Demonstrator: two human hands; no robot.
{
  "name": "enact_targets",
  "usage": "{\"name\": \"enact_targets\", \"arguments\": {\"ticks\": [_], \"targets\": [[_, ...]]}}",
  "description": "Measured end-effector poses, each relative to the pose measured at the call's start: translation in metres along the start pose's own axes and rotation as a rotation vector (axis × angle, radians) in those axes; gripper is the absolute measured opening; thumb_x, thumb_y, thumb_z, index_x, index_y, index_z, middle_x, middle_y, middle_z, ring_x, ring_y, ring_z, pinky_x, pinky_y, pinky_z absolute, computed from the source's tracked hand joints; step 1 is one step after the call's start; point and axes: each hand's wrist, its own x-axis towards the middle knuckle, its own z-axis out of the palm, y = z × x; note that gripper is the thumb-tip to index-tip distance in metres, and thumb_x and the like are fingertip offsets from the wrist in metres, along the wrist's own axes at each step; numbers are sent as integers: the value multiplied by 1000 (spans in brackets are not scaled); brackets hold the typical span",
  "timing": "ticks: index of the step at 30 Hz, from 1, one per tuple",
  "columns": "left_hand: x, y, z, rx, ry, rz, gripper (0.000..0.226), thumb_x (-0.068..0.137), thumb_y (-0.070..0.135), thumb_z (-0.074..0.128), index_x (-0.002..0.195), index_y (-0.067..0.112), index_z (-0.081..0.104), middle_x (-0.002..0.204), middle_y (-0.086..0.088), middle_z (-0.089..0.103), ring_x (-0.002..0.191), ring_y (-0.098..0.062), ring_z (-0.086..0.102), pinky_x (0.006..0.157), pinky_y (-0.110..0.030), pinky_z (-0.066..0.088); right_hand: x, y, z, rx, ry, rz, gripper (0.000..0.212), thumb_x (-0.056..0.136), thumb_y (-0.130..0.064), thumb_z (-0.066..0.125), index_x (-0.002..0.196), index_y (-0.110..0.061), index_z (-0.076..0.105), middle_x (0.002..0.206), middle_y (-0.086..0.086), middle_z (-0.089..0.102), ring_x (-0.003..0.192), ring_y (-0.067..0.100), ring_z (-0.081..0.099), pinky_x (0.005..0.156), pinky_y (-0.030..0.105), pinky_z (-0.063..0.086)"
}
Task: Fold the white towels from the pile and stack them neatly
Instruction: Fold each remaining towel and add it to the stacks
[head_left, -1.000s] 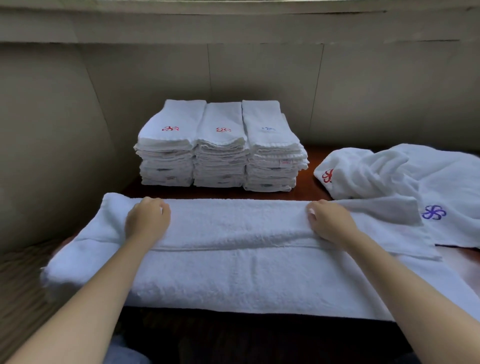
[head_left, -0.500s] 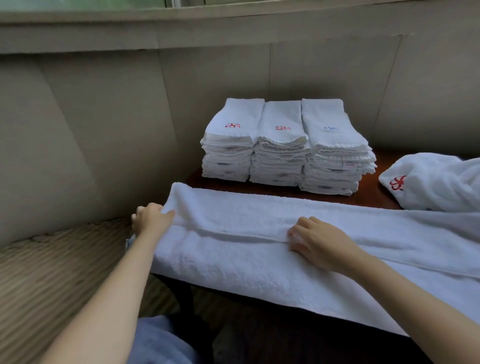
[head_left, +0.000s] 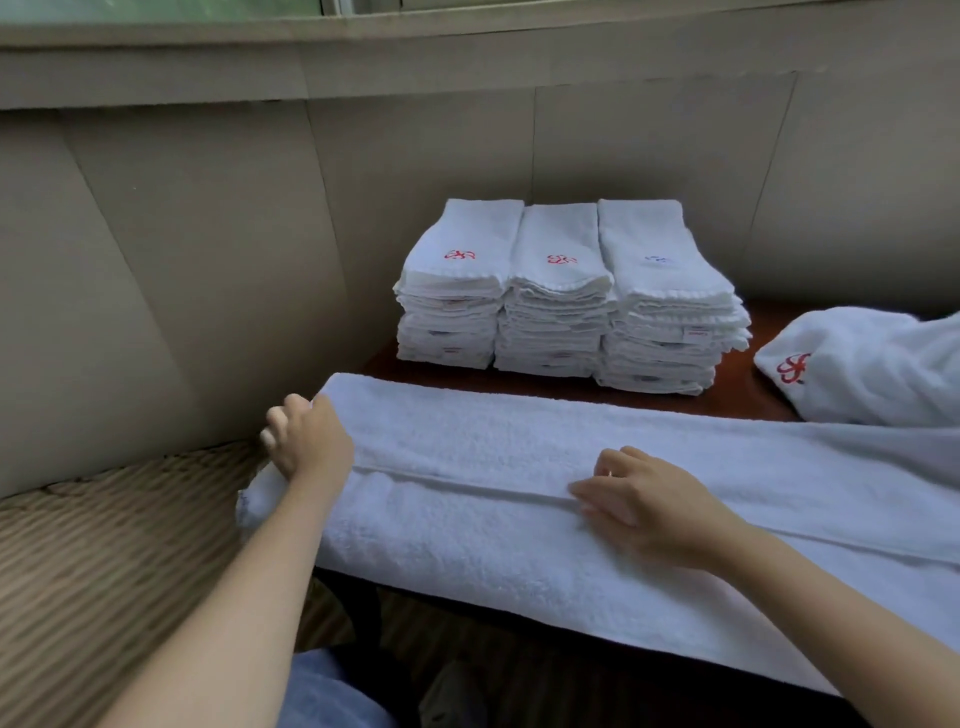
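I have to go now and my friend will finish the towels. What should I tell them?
Left hand grips the left end of the long towel, which lies folded lengthwise across the table's front edge.
Right hand rests flat on its fold seam, near the middle.
Done: three neat stacks at the back.
Left: fold this towel shorter, stack it, then do the unfolded pile on the right.

dark wooden table (head_left: 769, 325) | beige wall panels (head_left: 208, 260) | woven mat (head_left: 104, 545) (striped, left)
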Motion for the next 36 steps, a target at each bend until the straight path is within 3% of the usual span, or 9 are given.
{"name": "enact_targets", "arguments": {"ticks": [4, 9, 18, 23, 25, 28, 31, 33, 36], "targets": [[-27, 70, 4, -12, -155, 366, 35, 100, 31, 37, 127, 17, 55, 132, -10, 49, 121, -30, 43, 100, -37, 33, -13, 19, -3, -151, -55, 103, 42, 95, -32, 43, 137, -33, 43, 124, -6, 49, 108, 17, 48, 82, 28, 43], [-87, 163, 19, -119, -351, 670, 45, 100, 43, 30, 135, 19, 47, 143, -8, 40, 132, -26, 35, 108, -40, 27, -47, 52, -11, -305, -105, 411, 53, 87, -8, 40, 137, -24, 36, 127, 1, 46, 109, 25, 48, 85, 34, 43], [-118, 215, 33, -13, -503, 601, 63, 97, 58, 16, 152, 28, 15, 161, -4, -1, 147, -25, 0, 114, -56, 1, -169, 136, -44, -282, -115, 810, 56, 92, -6, 35, 145, -25, 32, 141, -1, 43, 126, 21, 45, 95, 33, 42], [-128, 223, 35, 19, -505, 655, 73, 93, 66, 13, 153, 26, 6, 161, -6, -8, 148, -24, -7, 114, -56, -2, -194, 150, -56, -129, -367, 819, 76, 86, -3, 40, 152, -24, 9, 158, 1, 12, 143, 20, 19, 112, 38, 27], [-129, 222, 36, 23, -500, 696, 76, 91, 70, 11, 153, 28, 2, 161, -6, -10, 148, -24, -8, 115, -56, -2, -192, 149, -64, -65, -449, 872, 68, 88, -10, 44, 151, -20, 19, 156, 6, 19, 142, 22, 23, 110, 38, 29], [-129, 218, 38, 27, -505, 763, 78, 88, 73, 11, 153, 31, -1, 160, -5, -12, 148, -23, -8, 115, -56, -2, -171, 145, -73, -137, -181, 895, 40, 93, -16, 42, 132, -20, 51, 136, 4, 52, 122, 23, 49, 90, 31, 43], [-127, 215, 39, 32, -503, 808, 77, 88, 73, 12, 153, 34, -2, 161, -4, -11, 148, -21, -8, 115, -56, -1, -134, 139, -60, -43, 120, 728, 45, 97, -16, 38, 141, -22, 43, 146, 1, 43, 135, 20, 38, 108, 36, 35], [-126, 212, 39, 21, -516, 839, 73, 89, 72, 13, 152, 37, -2, 161, -1, -12, 148, -19, -9, 115, -54, -2, -118, 142, -42, -15, 21, 664, 46, 101, -33, 33, 147, -27, 31, 156, -1, 24, 145, 17, 18, 117, 40, 17], [-114, 197, 39, -16, -534, 874, 64, 93, 66, 13, 151, 42, 1, 161, 5, -9, 148, -14, -6, 117, -49, -2, -117, 167, -23, 18, -116, 847, 53, 100, -47, 27, 149, -28, 24, 159, -4, 13, 146, 15, 10, 117, 38, 10]]}}
